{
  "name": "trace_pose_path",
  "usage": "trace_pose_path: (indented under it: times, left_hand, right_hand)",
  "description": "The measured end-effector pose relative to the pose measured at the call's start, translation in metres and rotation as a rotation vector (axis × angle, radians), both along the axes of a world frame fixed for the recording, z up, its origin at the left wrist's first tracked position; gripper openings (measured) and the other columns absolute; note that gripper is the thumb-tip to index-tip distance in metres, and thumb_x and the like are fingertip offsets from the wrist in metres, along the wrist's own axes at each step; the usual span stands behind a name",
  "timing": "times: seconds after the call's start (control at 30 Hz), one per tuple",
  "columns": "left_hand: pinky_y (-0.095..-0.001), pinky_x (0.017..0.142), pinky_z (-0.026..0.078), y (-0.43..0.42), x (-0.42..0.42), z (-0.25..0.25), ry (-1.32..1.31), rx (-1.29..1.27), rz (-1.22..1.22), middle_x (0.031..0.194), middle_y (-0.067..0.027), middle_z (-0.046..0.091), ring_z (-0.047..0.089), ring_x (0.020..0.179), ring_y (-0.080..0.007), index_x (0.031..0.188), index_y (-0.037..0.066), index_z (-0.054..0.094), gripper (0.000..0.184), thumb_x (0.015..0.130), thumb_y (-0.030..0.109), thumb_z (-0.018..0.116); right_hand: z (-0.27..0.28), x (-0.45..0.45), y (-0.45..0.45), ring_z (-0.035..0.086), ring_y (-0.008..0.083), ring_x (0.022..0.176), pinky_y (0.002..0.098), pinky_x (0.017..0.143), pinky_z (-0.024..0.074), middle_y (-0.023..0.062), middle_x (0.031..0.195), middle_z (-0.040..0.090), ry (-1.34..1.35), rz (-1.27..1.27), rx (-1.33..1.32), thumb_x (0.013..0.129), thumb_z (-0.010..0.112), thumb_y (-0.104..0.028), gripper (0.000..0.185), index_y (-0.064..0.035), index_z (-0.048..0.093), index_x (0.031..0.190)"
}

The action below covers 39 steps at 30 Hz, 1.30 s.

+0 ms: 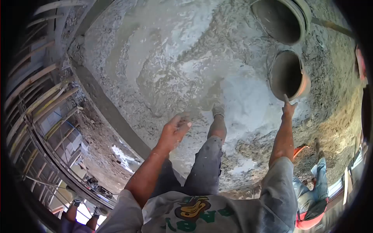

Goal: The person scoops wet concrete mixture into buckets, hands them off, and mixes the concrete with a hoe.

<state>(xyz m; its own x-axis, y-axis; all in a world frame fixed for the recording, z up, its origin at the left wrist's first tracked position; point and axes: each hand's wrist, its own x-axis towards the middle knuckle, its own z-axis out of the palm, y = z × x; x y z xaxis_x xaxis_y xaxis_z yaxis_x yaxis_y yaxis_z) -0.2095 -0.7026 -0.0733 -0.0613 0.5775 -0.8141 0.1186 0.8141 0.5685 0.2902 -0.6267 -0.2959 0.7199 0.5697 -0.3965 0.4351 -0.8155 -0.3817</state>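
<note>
My left hand [176, 131] hangs over the wet grey concrete [171, 77], its fingers loosely bent and apart, with nothing in them. To the right, my right hand [288, 108] reaches to the near rim of an orange-sided bucket [305, 86]. One finger is stretched out at that rim and the thumb stands apart; the other fingers are hard to make out. The bucket's mouth faces me and its inside is coated grey. A larger round container [278, 21], with grey material inside, stands just beyond it. My foot [218, 110] is in the concrete between my hands.
A low grey edge [101, 97] borders the concrete on the left, with brown soil [97, 134] and bamboo poles [35, 103] beyond. Another person [312, 194] is at the lower right, near an orange object [300, 150]. Another person's legs [74, 209] show at the lower left.
</note>
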Motion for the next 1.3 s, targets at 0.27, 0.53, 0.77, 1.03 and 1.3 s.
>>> trace_pose_path:
  times: [0.27, 0.53, 0.77, 1.03, 1.3]
  left_hand:
    - [-0.0333, 0.086, 0.046, -0.047, -0.037, -0.060, 0.374, -0.153, 0.242, 0.110, -0.0186, 0.061, 0.059, 0.102, -0.0235, 0.124, 0.001, 0.050, 0.050, 0.083, 0.025, 0.067]
    - [-0.0357, 0.093, 0.043, 0.011, -0.083, -0.122, 0.807, 0.188, 0.176, 0.120, -0.0196, 0.055, 0.054, 0.111, -0.0303, 0.133, 0.003, 0.042, 0.075, 0.072, 0.029, 0.077]
    - [-0.0304, 0.064, 0.044, -0.007, -0.246, -0.211, 0.425, 0.177, 0.804, 0.065, -0.0056, 0.060, 0.056, 0.064, -0.0160, 0.086, 0.004, 0.068, 0.038, 0.083, 0.041, 0.064]
    - [-0.0297, 0.062, 0.041, -0.099, -0.285, -0.268, 0.005, 0.387, 0.976, 0.058, -0.0020, 0.052, 0.049, 0.057, -0.0147, 0.065, 0.004, 0.058, 0.046, 0.085, 0.045, 0.062]
    - [-0.0286, 0.055, 0.033, -0.295, -0.195, -0.311, -0.217, 0.382, 1.689, 0.048, 0.0001, 0.039, 0.039, 0.051, -0.0129, 0.050, 0.009, 0.045, 0.059, 0.089, 0.053, 0.052]
  right_hand:
    - [-0.027, -0.003, 0.000, 0.056, 0.0286, 0.101, 0.0395, 0.071, 0.0508, 0.0129, 0.113, 0.057, 0.651, -0.263, -0.183, 0.089, 0.051, -0.028, 0.044, -0.0018, 0.048, 0.125]
    - [0.081, -0.197, 0.000, 0.061, 0.0292, 0.089, 0.0372, 0.061, 0.0546, 0.0225, 0.106, 0.057, 0.644, 0.464, -0.471, 0.081, 0.055, -0.013, 0.047, 0.0076, 0.046, 0.123]
    - [0.067, -0.473, 0.091, 0.054, 0.0373, 0.101, 0.0398, 0.088, 0.0425, 0.0259, 0.120, 0.052, 0.580, 1.228, -0.139, 0.080, 0.051, -0.009, 0.068, 0.0008, 0.020, 0.140]
    - [-0.073, -0.740, 0.007, 0.062, 0.0426, 0.077, 0.0461, 0.066, 0.0485, 0.0310, 0.082, 0.061, 0.011, 1.560, 0.419, 0.068, 0.045, 0.004, 0.088, -0.0092, 0.008, 0.147]
    - [-0.075, -0.770, -0.132, 0.059, 0.0452, 0.083, 0.0468, 0.073, 0.0494, 0.0288, 0.098, 0.060, 0.216, 2.283, 0.727, 0.068, 0.056, 0.002, 0.093, -0.0136, 0.011, 0.148]
